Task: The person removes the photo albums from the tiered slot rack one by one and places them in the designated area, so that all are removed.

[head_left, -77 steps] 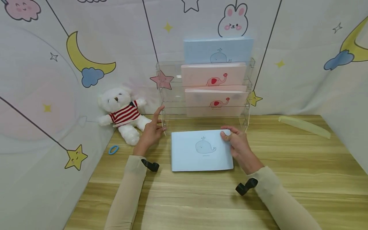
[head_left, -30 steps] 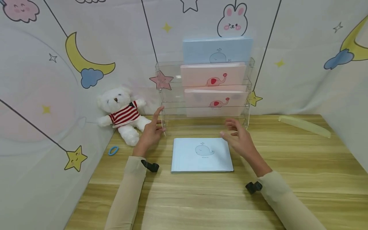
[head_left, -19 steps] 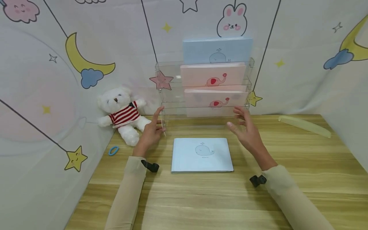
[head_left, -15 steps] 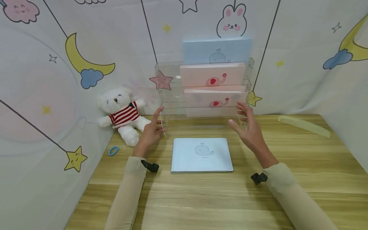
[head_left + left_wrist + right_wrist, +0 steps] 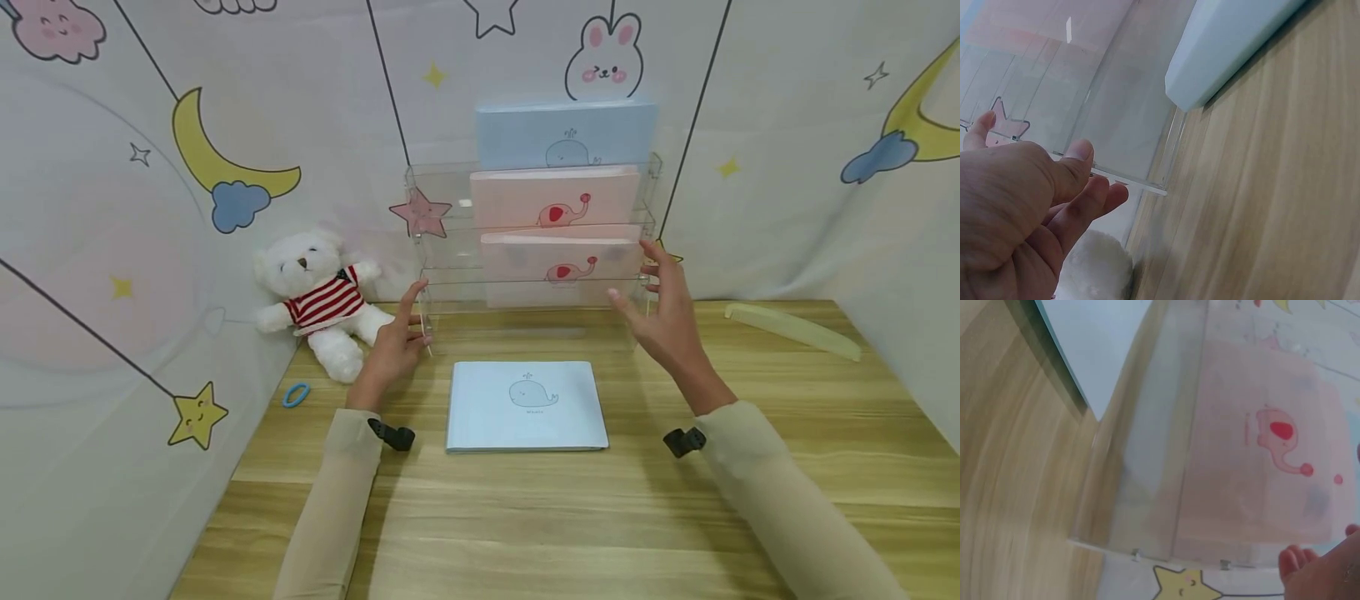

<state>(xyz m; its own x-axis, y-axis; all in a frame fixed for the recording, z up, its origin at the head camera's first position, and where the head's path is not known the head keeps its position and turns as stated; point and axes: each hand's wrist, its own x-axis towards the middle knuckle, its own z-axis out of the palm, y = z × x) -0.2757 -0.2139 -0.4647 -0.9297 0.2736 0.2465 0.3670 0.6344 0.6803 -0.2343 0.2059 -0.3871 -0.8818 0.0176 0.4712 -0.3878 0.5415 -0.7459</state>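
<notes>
My left hand [image 5: 395, 350] is at the left end of a clear tiered rack [image 5: 453, 293]. In the left wrist view its thumb and curled fingers pinch the side panel from both sides, while the index finger reaches up along it. My right hand [image 5: 670, 321], fingers spread and holding nothing, is by the rack's right end; whether it touches the panel I cannot tell. Pink elephant booklets [image 5: 517, 260] stand in the lower and middle tiers. A blue whale booklet [image 5: 517, 137] stands in the top one. In front of the rack, a pale blue whale booklet [image 5: 480, 408] lies flat on the table.
On the left a white teddy bear [image 5: 324, 298] in a striped shirt leans against the cloth backdrop. A blue ring [image 5: 296, 395] lies in front of it. A pale yellow comb-like strip [image 5: 795, 331] lies at the back right of the wooden table [image 5: 510, 525].
My right hand has let go of the whale booklet, which now lies flat, and has moved up and right to the rack's right end. The left hand stays on the rack.
</notes>
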